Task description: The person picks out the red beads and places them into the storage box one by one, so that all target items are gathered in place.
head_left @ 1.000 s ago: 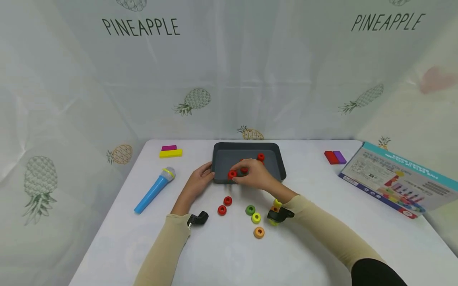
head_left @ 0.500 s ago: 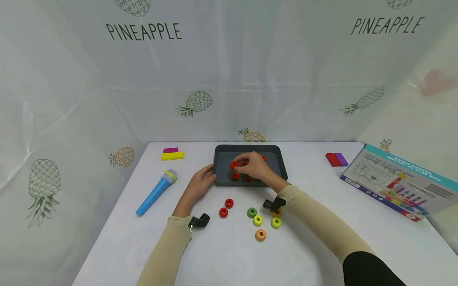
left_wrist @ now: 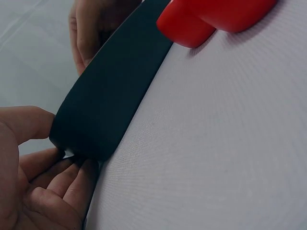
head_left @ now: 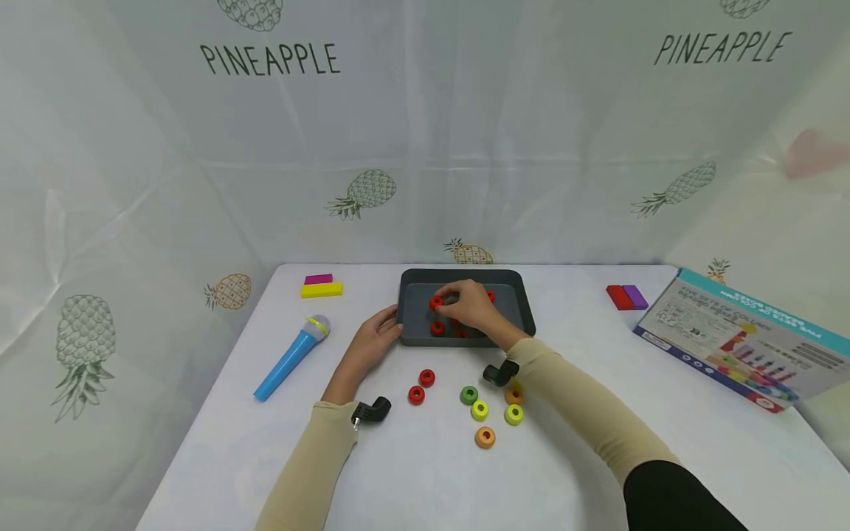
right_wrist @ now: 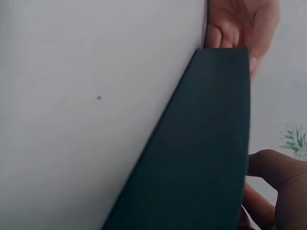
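Observation:
My right hand [head_left: 463, 304] is over the dark grey tray [head_left: 418, 284] and pinches a small red ring [head_left: 435, 302] between thumb and fingertips. Several other red rings lie in the tray, one red ring [head_left: 437, 329] just in front of the held one; the hand partly covers some. My left hand [head_left: 373, 341] holds the tray's left side near the front corner. In the left wrist view its thumb [left_wrist: 33, 123] is at the rim, with the fingers bent against the wall below. The tray wall [right_wrist: 206, 124] hides the held ring in the right wrist view.
Two red rings [head_left: 427, 377] lie in front of the tray. Right of them are a green ring [head_left: 468, 395], yellow-green rings [head_left: 514, 414] and orange rings [head_left: 485, 437]. A blue toy microphone [head_left: 285, 365], yellow block [head_left: 322, 290], red block [head_left: 620, 298] and printed box [head_left: 737, 343] stand farther out.
My right hand has carried the red ring from the tray's front left deeper into the tray, then barely moved. The left hand keeps its place at the tray's side.

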{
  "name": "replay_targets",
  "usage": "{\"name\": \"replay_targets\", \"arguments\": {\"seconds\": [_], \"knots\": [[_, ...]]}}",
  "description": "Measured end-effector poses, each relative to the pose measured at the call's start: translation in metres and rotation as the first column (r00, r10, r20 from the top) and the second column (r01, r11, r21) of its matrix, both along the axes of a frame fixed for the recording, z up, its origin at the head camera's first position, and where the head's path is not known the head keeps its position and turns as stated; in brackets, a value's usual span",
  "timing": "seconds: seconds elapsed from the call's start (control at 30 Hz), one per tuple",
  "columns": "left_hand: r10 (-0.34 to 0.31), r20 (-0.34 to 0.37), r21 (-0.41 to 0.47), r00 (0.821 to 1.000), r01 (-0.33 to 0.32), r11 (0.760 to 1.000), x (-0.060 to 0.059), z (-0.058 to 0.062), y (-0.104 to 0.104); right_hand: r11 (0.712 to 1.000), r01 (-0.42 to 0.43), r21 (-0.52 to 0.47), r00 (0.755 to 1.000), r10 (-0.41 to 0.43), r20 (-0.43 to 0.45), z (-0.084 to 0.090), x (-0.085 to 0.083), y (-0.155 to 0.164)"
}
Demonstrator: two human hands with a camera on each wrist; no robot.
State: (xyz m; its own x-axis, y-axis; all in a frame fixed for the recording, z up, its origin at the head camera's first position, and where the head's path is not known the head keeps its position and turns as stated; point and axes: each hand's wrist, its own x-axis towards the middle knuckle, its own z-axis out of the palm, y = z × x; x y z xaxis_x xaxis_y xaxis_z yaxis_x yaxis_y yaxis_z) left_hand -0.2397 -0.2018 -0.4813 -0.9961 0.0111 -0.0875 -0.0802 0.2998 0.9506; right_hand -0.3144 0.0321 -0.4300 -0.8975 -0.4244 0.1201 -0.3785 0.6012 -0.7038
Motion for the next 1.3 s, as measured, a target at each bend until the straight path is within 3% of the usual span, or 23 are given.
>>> {"name": "replay_targets", "arguments": {"seconds": [0.47,0.9,1.3], "knots": [[-0.027,-0.012,0.017,1.0,0.027,0.999,-0.005,-0.008,-0.004,1.0,-0.002,0.021,1.0,0.002,-0.013,-0.012,-0.002,-0.002],[-0.015,0.01,0.001,1.0,0.015,1.0,-0.002,-0.001,-0.004,0.999,-0.025,0.039,0.998,0.027,-0.05,-0.015,-0.004,-0.002],[-0.024,0.003,-0.003,1.0,0.024,1.0,-0.003,-0.002,-0.003,0.999,-0.028,0.032,0.999,0.029,-0.025,-0.015,-0.002,0.003]]}}
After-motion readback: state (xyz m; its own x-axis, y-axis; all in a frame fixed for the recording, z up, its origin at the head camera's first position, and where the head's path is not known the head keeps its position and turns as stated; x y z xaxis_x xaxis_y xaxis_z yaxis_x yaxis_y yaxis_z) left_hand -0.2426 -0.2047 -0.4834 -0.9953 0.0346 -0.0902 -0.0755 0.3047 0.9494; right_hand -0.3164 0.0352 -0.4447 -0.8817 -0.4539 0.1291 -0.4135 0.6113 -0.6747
